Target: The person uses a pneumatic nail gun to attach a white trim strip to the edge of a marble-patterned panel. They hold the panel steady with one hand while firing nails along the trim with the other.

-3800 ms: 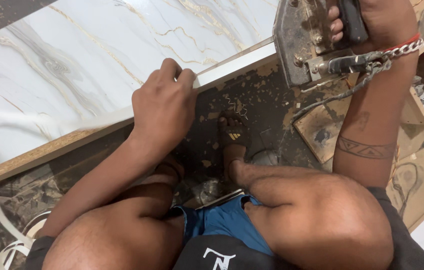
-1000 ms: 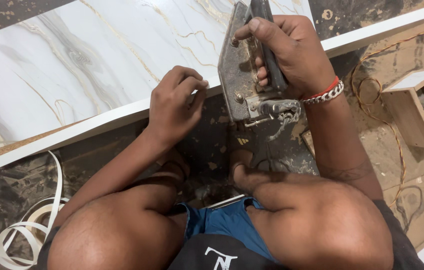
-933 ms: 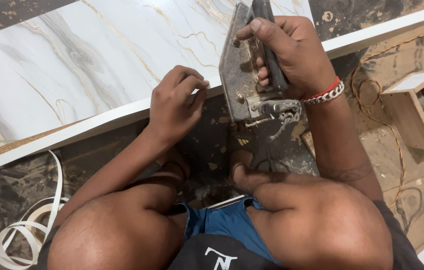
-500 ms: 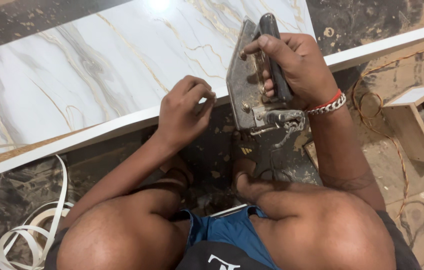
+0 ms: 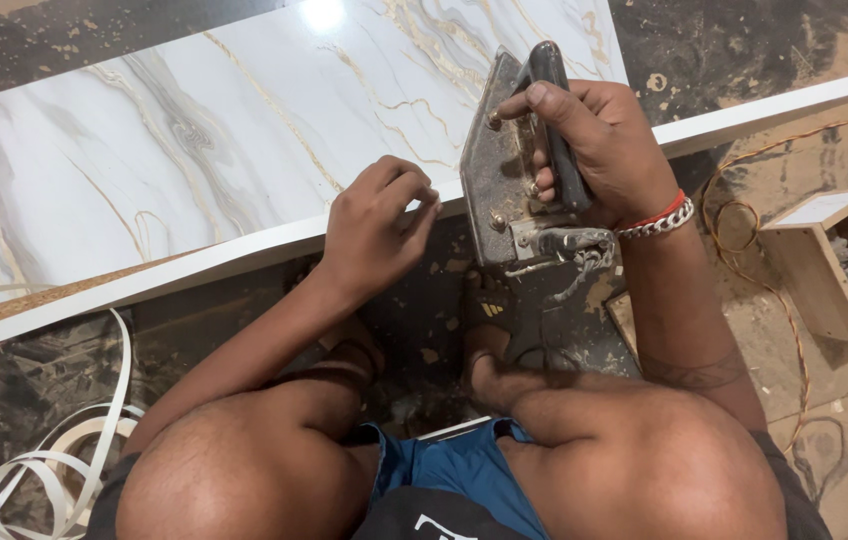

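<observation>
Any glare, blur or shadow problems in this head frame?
Head view: a bright glare spot sits on the glossy marble-patterned panel near its top edge; both the left hand and the right hand gripping the old iron look sharp; the floor beneath the knees is dim.

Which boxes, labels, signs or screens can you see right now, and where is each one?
No labels, signs or screens show.
Wooden box: on the floor at the far right, beside the right arm; open, square, light brown walls, a white panel on its top edge, small grey bits inside, too small to tell.
Shorts: bottom middle; blue with a black band that bears a white mark, partly cut off by the picture's edge.
</observation>
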A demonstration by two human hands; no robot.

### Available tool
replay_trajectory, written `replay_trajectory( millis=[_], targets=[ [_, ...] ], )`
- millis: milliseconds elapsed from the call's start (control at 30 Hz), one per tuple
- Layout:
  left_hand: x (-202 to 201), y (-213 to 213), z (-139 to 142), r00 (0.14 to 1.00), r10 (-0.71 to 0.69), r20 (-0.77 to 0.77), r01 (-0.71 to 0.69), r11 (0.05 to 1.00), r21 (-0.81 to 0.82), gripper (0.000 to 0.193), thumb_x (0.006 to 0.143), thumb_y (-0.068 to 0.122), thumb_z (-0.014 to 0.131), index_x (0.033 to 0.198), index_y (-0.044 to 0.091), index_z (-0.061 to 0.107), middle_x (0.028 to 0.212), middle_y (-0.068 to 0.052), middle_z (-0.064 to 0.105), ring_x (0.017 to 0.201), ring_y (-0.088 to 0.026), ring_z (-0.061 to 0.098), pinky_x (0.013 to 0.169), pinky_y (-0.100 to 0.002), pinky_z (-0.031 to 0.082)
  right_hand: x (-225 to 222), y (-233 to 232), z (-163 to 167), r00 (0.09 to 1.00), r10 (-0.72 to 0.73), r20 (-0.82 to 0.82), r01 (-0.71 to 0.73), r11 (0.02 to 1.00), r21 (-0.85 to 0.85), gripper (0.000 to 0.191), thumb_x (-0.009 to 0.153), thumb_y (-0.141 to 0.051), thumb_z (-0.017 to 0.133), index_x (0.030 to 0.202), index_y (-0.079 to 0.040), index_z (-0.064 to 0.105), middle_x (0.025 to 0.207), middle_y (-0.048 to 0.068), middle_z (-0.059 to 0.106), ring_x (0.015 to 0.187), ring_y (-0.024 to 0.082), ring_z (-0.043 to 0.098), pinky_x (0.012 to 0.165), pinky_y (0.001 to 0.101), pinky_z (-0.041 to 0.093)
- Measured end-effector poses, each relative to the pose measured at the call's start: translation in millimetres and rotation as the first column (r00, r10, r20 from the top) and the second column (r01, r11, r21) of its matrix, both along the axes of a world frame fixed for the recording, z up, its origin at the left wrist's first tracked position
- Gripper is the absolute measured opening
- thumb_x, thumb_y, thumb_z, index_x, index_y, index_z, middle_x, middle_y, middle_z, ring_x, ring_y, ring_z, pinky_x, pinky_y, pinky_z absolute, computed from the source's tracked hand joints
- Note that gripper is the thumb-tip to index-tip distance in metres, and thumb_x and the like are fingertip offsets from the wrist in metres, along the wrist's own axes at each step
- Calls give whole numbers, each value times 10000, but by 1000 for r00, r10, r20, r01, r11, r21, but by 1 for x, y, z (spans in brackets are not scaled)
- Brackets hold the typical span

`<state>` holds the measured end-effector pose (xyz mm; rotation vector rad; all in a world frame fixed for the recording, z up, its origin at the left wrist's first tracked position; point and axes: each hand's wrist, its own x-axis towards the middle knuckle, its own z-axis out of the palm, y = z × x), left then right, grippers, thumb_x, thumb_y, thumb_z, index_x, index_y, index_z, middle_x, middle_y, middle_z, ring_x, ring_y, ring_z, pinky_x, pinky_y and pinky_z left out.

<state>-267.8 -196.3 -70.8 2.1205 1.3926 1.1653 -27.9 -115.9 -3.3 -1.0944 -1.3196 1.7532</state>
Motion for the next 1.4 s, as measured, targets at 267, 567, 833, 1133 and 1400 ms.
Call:
replay_trajectory(
  millis=[267, 567, 833, 1133, 1400],
  targets=[
    [1, 4, -1, 1000, -26, -17, 26, 1000, -7, 130, 899, 49, 755, 902, 27, 627, 990, -115, 627, 861, -292, 650, 722, -401, 527, 1, 2, -2, 1000, -4, 18, 4, 1000, 17, 396, 1086, -309, 595, 1165, 64, 699, 666, 18, 624, 510, 62, 608, 465, 222, 535],
    [-1, 6, -2, 995, -100, -29, 98, 992, -78, 113, 917, 43, 686, 943, -25, 600, 1022, -190, 573, 935, -372, 611, 803, -449, 523, 2, 4, 0, 998, -3, 62, 1, 999, 41, 389, 1083, -297, 585, 1168, 63, 706, 649, 22, 625, 516, 66, 614, 463, 221, 538],
    [-1, 11, -3, 990, -117, -84, 112, 991, -67, 93, 927, 44, 665, 948, -19, 600, 1013, -183, 584, 911, -351, 625, 797, -437, 533, 1, 8, -1, 999, -29, 44, 30, 1000, -8, 376, 1067, -286, 577, 1135, 59, 710, 625, 17, 598, 492, 69, 583, 446, 238, 523],
    [1, 5, -7, 998, -57, -9, 58, 995, 78, 102, 904, 34, 710, 941, 1, 621, 997, -144, 619, 924, -323, 644, 796, -420, 537, 1, 8, -2, 998, -17, 59, 19, 999, -30, 381, 1059, -303, 581, 1133, 49, 708, 635, 14, 618, 498, 68, 605, 441, 237, 539],
    [10, 1, -2, 998, -6, -67, 5, 1000, -15, 143, 878, 84, 747, 960, 13, 654, 952, -141, 613, 872, -296, 641, 739, -397, 529, 0, 5, 1, 995, -22, 98, 16, 998, 55, 377, 1071, -297, 594, 1137, 51, 723, 617, 2, 600, 477, 59, 593, 431, 226, 524]
  ],
)
